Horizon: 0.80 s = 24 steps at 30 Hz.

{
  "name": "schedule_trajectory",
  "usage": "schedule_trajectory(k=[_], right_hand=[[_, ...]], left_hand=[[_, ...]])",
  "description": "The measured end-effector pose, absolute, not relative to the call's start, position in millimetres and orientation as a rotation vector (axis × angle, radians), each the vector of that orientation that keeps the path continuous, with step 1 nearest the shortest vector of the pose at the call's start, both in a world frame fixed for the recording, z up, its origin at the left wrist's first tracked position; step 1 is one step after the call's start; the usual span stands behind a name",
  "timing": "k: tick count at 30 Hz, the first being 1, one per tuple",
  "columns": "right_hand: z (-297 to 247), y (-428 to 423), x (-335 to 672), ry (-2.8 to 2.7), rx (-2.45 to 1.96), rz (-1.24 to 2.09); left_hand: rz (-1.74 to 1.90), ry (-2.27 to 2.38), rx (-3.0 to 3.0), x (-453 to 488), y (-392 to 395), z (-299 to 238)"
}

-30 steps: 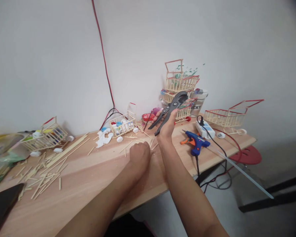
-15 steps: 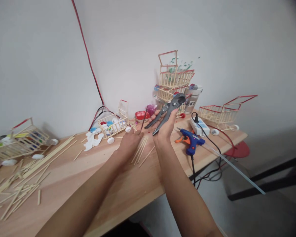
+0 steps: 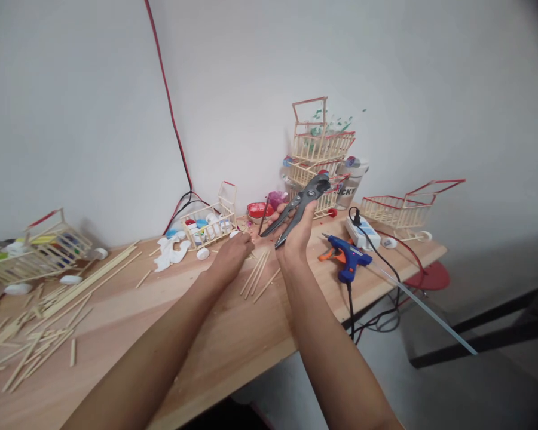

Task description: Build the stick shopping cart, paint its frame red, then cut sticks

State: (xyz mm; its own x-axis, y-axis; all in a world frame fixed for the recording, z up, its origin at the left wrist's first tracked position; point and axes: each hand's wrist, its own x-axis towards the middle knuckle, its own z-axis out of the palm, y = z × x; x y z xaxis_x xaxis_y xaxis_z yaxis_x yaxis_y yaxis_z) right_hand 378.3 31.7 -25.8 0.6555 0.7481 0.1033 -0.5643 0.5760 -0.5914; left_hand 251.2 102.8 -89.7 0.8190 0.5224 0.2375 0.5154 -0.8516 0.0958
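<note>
My right hand (image 3: 301, 230) is closed around a grey pipe cutter (image 3: 301, 206), its handles spread and its jaw end tilted up to the right. To its left, my left hand (image 3: 234, 254) is low over the table with the fingers bent together; whatever they may hold is hidden. Several thin wooden sticks (image 3: 254, 275) lie on the wooden table (image 3: 215, 352) just right of that hand. Behind the hands are a bowl of red paint (image 3: 259, 210) and a dark slim rod (image 3: 264, 216) leaning beside it. A small stick-built cart (image 3: 201, 227) holding paint bottles stands behind my left hand.
Stacked stick carts (image 3: 325, 146) stand against the wall, with another cart (image 3: 397, 209) to their right. A blue glue gun (image 3: 350, 260) lies by a white power strip (image 3: 363, 232) with trailing cords. Loose sticks (image 3: 40, 352) and a loaded cart (image 3: 40, 254) occupy the left.
The view has shifted slightly. My right hand and the pipe cutter have dropped a little and moved slightly left. My left hand stays low near the sticks, fingers still bent.
</note>
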Motion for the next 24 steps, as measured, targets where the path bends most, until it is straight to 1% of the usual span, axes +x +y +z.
schedule_trajectory(k=[12,16,21,24], right_hand=[[-28,35,375,-0.315,-0.555,0.857],[-29,35,375,-0.312,-0.526,0.856],[-31,35,373,-0.305,-0.501,0.899],[-31,34,371,-0.288,-0.492,0.900]], left_hand=[[0.441,0.746,2.832,193,83,-91],[0.477,0.697,2.915,167,78,-88],[0.757,0.780,2.854,161,82,-88],[0.762,0.925,2.821,177,86,-92]])
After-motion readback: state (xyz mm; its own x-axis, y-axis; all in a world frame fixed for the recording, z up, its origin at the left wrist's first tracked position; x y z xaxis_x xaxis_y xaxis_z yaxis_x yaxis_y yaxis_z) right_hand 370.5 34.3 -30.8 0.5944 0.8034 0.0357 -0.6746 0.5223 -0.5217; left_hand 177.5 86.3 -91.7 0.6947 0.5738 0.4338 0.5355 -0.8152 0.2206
